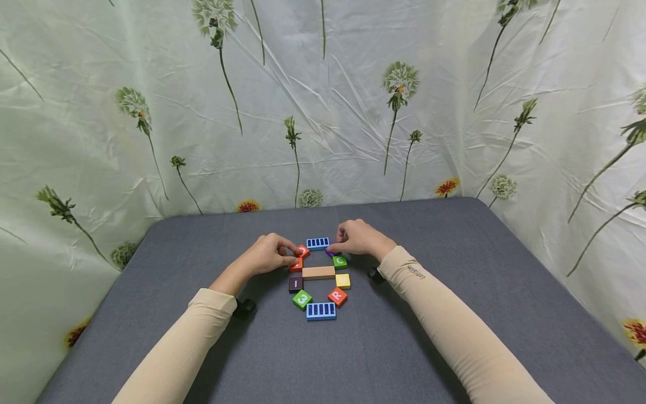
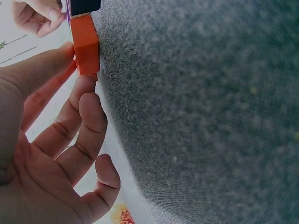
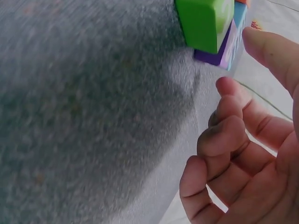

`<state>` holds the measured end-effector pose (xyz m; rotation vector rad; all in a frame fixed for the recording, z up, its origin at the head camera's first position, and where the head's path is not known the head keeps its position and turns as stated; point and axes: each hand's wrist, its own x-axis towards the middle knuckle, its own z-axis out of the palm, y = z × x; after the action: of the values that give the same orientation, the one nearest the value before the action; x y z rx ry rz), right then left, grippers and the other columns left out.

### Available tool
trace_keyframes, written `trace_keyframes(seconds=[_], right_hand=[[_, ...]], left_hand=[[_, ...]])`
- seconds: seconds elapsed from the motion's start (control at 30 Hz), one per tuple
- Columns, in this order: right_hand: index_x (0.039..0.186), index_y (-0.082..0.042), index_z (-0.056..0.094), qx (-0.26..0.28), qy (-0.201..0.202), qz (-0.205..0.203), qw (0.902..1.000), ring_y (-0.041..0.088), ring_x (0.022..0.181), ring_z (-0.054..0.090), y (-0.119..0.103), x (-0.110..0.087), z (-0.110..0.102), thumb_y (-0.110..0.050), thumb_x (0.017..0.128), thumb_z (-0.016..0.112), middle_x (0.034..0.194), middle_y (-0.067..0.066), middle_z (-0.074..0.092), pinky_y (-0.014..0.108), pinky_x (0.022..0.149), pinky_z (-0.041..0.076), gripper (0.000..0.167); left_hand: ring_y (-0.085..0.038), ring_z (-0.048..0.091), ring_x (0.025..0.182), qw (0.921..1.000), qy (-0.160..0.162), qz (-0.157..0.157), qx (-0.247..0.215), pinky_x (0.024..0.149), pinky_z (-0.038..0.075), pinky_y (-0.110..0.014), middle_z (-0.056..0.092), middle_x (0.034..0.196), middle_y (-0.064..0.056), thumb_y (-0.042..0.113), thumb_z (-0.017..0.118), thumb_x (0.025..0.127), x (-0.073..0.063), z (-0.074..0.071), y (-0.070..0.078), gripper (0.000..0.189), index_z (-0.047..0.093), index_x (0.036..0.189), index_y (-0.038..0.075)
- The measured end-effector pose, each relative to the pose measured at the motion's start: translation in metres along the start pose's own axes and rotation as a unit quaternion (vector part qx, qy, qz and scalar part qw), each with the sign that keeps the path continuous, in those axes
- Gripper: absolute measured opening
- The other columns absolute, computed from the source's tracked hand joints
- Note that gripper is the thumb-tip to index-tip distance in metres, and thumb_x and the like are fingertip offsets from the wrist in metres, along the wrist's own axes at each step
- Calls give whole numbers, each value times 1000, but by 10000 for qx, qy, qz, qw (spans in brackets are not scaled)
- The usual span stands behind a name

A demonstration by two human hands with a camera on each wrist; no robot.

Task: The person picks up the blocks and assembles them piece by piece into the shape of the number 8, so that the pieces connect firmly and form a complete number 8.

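Note:
Small coloured blocks lie in a figure-eight outline in the head view. At its upper left, my left hand [image 1: 268, 254] touches two orange blocks, a tilted one [image 1: 304, 251] and one below it [image 1: 296, 265]. The left wrist view has thumb and fingertips against an orange block [image 2: 86, 46], the other fingers loosely bent. At the upper right, my right hand [image 1: 362, 238] is by a purple block [image 1: 331, 252], which it partly covers. Seen from the right wrist, thumb and index stand apart beside that purple block [image 3: 212, 58], behind a green block [image 3: 201, 25].
A light wooden bar [image 1: 318, 273] crosses the middle. Blue slotted blocks lie at the top [image 1: 318, 243] and bottom [image 1: 321, 311]. Dark [image 1: 296, 285], green [image 1: 302, 299], orange [image 1: 337, 297] and yellow [image 1: 343, 281] blocks line the lower half. A floral cloth [image 1: 333, 112] hangs behind the grey table [image 1: 404, 348].

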<state>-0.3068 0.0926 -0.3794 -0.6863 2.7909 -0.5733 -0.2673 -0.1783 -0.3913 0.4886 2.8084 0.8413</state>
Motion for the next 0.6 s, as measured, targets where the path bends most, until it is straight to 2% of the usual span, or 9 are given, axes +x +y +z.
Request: trace_keyframes(seconds=[0.3, 0.6], right_hand=[[96, -12, 72, 246, -186, -439, 9986, 9, 68, 52, 12, -13, -6, -31, 99, 77, 80, -2, 64, 24, 64, 42, 20], [102, -12, 73, 563, -542, -588, 9952, 8, 68, 52, 15, -21, -6, -30, 99, 77, 80, -2, 63, 25, 63, 42, 18]], left_hand=[[-11, 51, 63, 10000, -6, 9, 24, 60, 40, -28, 60, 70, 3, 21, 83, 95, 1, 1, 0, 23, 84, 116, 12], [-12, 51, 64, 9999, -42, -92, 46, 60, 40, -28, 60, 71, 2, 21, 83, 95, 1, 0, 1, 24, 83, 118, 12]])
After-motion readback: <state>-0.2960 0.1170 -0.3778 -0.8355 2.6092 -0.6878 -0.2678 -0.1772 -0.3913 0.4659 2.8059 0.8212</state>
